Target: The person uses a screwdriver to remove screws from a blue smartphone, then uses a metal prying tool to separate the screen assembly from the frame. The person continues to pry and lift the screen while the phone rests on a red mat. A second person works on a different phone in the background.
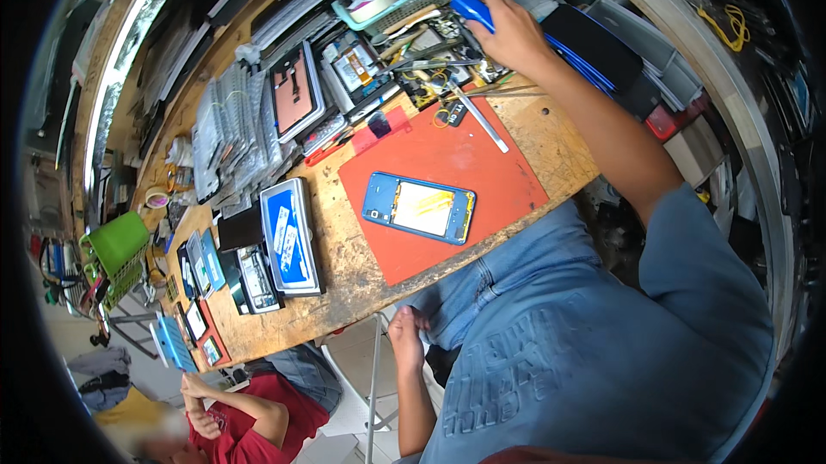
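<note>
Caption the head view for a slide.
Opened phone lies on an orange mat; right hand holds a blue object, left hand is off the workbench.

The right arm point(602, 116) is stretched forward, the right hand point(509, 32) closed in a grip; the left hand point(405, 339) is held low near the thigh point(508, 270), loosely curled
</note>
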A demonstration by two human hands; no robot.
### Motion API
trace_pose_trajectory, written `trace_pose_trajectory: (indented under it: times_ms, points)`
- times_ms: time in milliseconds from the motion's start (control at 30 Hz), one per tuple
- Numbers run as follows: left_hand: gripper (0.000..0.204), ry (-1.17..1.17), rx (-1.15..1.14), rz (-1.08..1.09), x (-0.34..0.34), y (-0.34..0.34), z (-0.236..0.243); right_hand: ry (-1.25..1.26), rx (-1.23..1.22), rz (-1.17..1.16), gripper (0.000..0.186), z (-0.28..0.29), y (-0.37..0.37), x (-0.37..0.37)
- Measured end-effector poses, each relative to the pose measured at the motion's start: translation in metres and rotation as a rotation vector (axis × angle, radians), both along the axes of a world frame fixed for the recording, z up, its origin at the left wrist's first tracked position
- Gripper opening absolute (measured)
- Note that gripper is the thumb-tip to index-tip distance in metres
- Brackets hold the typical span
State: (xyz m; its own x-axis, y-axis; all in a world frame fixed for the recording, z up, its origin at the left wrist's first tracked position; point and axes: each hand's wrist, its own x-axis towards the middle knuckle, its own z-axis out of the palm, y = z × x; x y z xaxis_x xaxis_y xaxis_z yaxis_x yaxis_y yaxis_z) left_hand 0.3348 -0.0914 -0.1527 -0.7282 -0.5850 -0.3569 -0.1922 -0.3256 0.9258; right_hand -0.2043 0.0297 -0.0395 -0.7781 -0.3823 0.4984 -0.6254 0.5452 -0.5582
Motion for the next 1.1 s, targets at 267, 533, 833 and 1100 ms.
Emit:
trace_pose_trajectory:
  times_ms: [267, 533, 833, 1100]
  points:
    - [0.023, 0.083, 0.522, 0.731, -0.089, -0.037, -0.025, 0.404, -0.075, 0.367, 0.021, 0.007, 0.000, 0.050]
    - [0.024, 0.327, 0.288, 0.757, -0.108, -0.170, 0.072, 0.209, 0.216, 0.668, 0.018, 0.002, -0.002, 0.065]
    - [0.025, 0.286, 0.200, 0.693, -0.095, -0.150, 0.062, 0.302, 0.367, 0.582, 0.016, 0.011, 0.007, 0.073]
    - [0.025, 0.130, 0.266, 0.526, -0.157, -0.034, -0.026, 0.348, 0.089, 0.774, 0.021, 0.018, 0.001, 0.074]
